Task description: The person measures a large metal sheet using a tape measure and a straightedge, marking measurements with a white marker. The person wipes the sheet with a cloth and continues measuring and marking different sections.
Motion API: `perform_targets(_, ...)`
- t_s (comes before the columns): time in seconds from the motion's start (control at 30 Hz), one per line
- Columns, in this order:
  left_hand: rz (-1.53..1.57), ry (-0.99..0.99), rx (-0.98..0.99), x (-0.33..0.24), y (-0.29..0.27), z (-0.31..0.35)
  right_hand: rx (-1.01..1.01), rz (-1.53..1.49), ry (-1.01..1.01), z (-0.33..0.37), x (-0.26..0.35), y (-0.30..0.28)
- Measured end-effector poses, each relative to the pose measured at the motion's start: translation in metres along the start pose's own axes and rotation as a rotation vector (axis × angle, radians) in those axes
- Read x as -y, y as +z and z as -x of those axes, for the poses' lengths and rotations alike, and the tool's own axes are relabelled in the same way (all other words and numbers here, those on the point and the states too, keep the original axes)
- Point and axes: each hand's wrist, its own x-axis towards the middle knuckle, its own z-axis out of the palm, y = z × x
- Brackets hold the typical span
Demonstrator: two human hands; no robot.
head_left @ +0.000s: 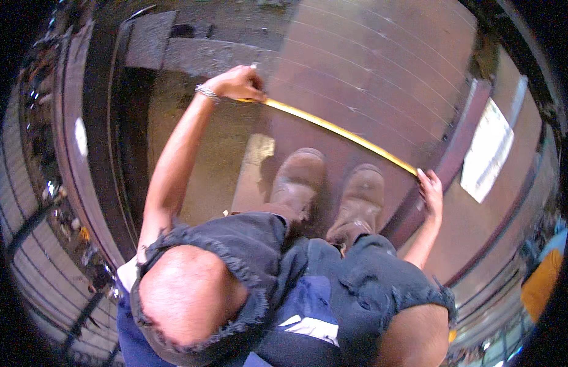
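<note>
A yellow tape measure (342,131) is stretched straight across a reddish-brown metal plate (382,55), in front of my boots. My left hand (238,84), below a silver bracelet (206,92), is closed on the tape at the plate's left edge. A small white tip shows above its fingers, too small to name. At the other end, beside a raised dark red flange, my right hand (431,191) pinches the tape between thumb and fingers. Several thin pale lines run across the plate beyond the tape.
My brown boots (299,177) stand on the plate. A white sheet (487,150) lies on metal to the right. Long dark beams (76,128) run along the left side. Brown ground (216,147) shows left of the plate. An orange thing (543,284) is at the far right.
</note>
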Motion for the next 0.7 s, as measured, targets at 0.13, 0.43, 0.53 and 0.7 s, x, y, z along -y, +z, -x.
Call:
perform_targets(0.13,0.027,-0.027,0.059,-0.001,-0.005,0.004,0.071,-0.036,0.013,0.0,0.0,-0.002)
perform_targets(0.43,0.068,-0.01,0.083,-0.001,-0.006,0.008,0.086,-0.013,-0.01,-0.01,-0.006,-0.003)
perform_targets(0.53,0.062,-0.035,0.095,-0.002,-0.009,0.005,0.087,-0.013,-0.002,-0.009,-0.009,-0.007)
perform_targets(0.7,0.095,-0.056,0.158,0.002,-0.011,0.003,0.101,-0.01,-0.011,-0.007,-0.005,-0.002)
